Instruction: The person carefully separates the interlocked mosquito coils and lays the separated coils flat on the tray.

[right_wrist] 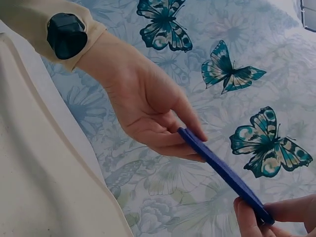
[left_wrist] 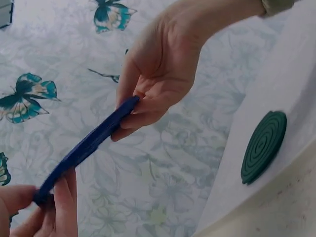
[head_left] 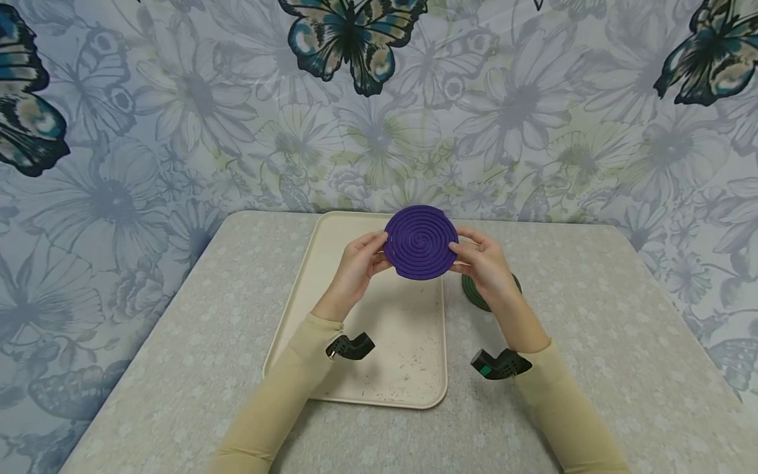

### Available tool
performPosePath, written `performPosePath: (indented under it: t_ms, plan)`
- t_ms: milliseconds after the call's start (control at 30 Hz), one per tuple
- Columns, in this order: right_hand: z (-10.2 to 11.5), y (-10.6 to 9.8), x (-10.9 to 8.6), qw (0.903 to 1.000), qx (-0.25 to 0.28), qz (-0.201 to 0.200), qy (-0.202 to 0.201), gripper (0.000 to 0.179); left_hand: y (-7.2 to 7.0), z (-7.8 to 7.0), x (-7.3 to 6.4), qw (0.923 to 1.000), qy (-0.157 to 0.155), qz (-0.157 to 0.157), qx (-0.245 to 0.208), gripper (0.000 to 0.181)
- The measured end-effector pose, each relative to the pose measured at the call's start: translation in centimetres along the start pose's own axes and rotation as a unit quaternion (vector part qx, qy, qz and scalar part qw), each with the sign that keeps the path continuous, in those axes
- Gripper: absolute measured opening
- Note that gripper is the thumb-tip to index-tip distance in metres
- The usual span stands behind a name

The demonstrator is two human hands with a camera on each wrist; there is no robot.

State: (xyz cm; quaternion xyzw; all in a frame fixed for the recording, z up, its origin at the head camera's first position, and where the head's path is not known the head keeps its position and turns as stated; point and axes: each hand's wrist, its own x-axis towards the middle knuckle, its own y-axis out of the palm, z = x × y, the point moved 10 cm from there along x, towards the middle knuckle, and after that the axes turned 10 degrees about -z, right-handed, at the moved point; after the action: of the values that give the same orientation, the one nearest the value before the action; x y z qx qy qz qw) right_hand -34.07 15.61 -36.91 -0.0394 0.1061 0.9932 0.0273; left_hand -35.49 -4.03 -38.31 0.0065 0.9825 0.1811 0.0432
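Observation:
A purple disc coiled in a flat spiral [head_left: 422,242] is held up above the tray, its ridged face toward the head camera. My left hand [head_left: 358,264] pinches its left edge between thumb and fingers. On the opposite edge, my right hand [head_left: 485,266] grips it the same way. Seen nearly edge-on in the left wrist view, the disc [left_wrist: 89,145] looks thin and slightly bent. A similar green spiral disc [head_left: 474,293] lies on the table, partly hidden behind my right hand and wrist in the head view; the left wrist view shows its coils.
Under my left forearm lies a cream rectangular tray [head_left: 379,329] with small dark crumbs toward its near right corner. The table [head_left: 592,296] has a pale patterned cover. Behind it rises a wall covering with flowers and butterflies [head_left: 355,39]. Both wrists carry small black cameras.

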Motion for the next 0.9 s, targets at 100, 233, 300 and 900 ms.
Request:
performPosePath:
  t_ms: [100,233,300,900]
  plan:
    - [0.0,-0.1,0.1,0.9999,-0.011,-0.002,-0.003,0.021,-1.0,-0.4,0.2,0.9977,0.025,-0.042,0.046,0.017]
    - [-0.1,-0.3,0.3,0.9995,-0.025,-0.002,-0.019,0.018,-1.7,-0.7,0.3,0.9934,0.037,-0.070,0.084,0.029]
    - [-0.1,-0.4,0.4,0.9994,-0.026,-0.004,-0.023,0.018,-1.9,-0.5,0.5,0.9943,0.021,-0.072,0.075,0.025]
    - [-0.4,-0.3,0.3,0.9963,0.071,0.000,0.049,0.031,-1.1,-3.3,-0.2,0.9833,0.147,-0.046,0.098,0.028]
